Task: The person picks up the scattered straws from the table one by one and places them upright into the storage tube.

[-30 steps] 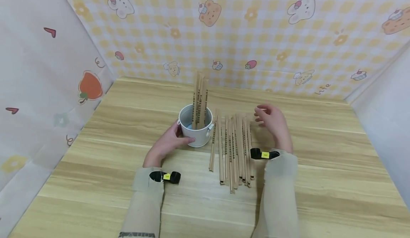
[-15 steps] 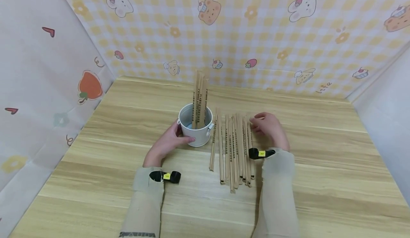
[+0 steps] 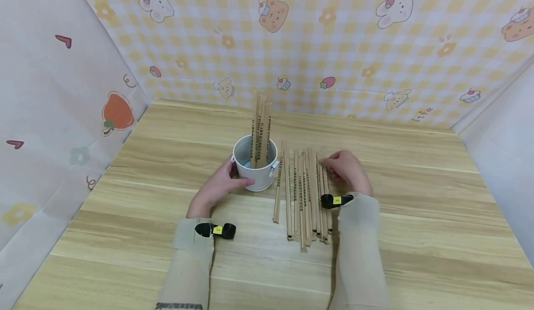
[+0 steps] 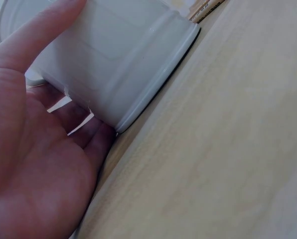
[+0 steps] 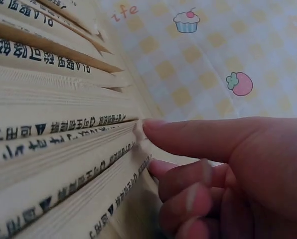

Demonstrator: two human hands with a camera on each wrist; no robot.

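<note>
While our left hand [image 3: 217, 186] cups the near-left wall of the white bucket [image 3: 255, 164], thumb and fingers curled round it, the wrapped chopsticks [image 3: 303, 194] lie in a row just right of the bucket, their long axes running near to far. Our right hand [image 3: 345, 172] is the nearer one, resting at the row's far-right end, fingertips [image 5: 153, 130] touching the outermost sleeve. We cannot tell whether it pinches yet.
</note>
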